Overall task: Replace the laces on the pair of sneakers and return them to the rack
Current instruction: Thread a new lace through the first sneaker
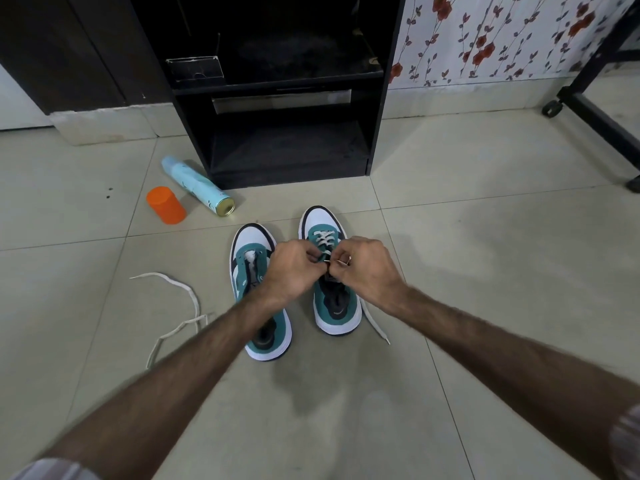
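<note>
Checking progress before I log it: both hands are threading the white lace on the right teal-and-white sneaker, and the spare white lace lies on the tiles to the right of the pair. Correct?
One error: the head view shows the spare white lace lying on the tiles left of the pair. Both the left hand and right hand do work the lace on the right teal-and-white sneaker.

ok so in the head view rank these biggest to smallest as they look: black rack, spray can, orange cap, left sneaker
1. black rack
2. left sneaker
3. spray can
4. orange cap

The sneaker is nearer the camera and partly hidden, so its lead over the can is less sure.
</note>
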